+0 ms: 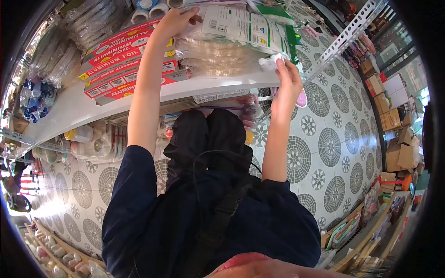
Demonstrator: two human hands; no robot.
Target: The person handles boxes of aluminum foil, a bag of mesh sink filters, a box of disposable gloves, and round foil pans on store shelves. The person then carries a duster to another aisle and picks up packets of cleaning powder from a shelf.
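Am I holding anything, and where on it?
Yes: your right hand holds a crumpled white wad by its right end. Your left hand is at the left end of the printed pack; whether it grips is unclear.

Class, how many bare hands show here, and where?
2: the left hand at the left end of the printed pack, the right hand pinching a white wad at its right.

Left hand [185, 17] reaching far forward, arm nearly straight, fingers bent, above the foil boxes [125, 60]. Right hand [288, 78] raised right of those boxes, elbow bent, fingertips pinched together, forearm upright in view.
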